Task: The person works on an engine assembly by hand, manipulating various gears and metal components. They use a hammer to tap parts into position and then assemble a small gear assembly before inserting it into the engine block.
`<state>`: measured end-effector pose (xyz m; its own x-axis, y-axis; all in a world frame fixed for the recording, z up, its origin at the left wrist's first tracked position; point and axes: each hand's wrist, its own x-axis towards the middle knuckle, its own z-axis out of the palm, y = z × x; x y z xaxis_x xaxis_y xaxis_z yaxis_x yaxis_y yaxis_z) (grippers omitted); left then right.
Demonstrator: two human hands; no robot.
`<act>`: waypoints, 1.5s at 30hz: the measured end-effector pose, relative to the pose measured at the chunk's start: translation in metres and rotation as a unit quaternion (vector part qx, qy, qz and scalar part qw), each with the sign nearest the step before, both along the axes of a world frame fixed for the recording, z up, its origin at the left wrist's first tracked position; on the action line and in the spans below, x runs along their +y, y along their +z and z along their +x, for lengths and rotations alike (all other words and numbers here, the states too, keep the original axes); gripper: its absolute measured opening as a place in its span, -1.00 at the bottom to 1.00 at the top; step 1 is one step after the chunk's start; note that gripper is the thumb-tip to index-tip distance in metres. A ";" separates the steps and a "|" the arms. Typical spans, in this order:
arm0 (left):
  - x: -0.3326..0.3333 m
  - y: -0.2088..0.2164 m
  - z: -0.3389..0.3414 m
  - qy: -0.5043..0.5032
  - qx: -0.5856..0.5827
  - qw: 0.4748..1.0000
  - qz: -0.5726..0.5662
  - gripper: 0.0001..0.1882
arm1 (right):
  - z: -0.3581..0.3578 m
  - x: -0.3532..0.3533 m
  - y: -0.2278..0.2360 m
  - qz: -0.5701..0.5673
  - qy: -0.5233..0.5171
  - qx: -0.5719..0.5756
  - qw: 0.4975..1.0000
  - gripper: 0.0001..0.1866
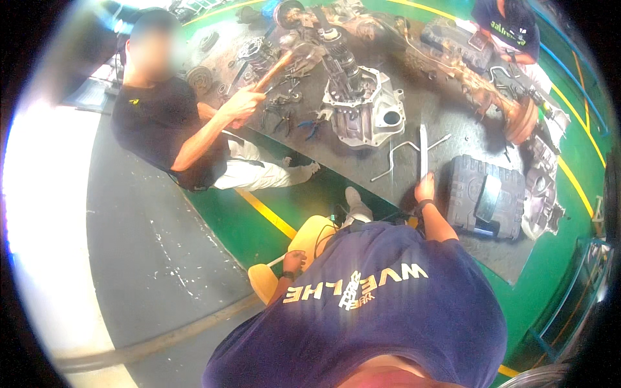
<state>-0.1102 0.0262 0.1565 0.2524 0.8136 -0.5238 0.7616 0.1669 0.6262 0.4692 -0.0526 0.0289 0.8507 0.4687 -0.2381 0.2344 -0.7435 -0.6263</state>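
Observation:
In my right hand (425, 187) is a long, flat, silvery bar (424, 150), its far end pointing away over the dark table. My left hand (294, 260) hangs low beside a yellow chair-like object (313, 234), fingers curled; a pale rod end (277, 261) shows next to it, and what the fingers hold is too small to make out. Left of the bar's tip stands an open metal gearbox housing (365, 119) with a gear shaft assembly (341, 61) rising from it. A bent T-shaped wrench (411, 147) lies by the bar.
A black tool case (486, 197) sits right of my right hand. Across the table stretches a rusty axle (453, 71). Blue-handled pliers (314, 127) lie near the edge. At left a co-worker (155, 123) grips a wooden-handled hammer (275, 70); another person (511, 32) stands far right.

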 end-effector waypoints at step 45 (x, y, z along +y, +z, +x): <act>0.194 0.071 0.163 -0.009 -0.075 0.997 0.021 -0.75 | -0.002 0.030 0.014 -0.146 0.025 -0.077 0.986 -0.63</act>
<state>0.0533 0.2206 0.2274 0.3392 0.8284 -0.4457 0.6621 0.1264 0.7387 0.4676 -0.0224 0.0426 0.8654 0.4408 -0.2383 0.3506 -0.8724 -0.3405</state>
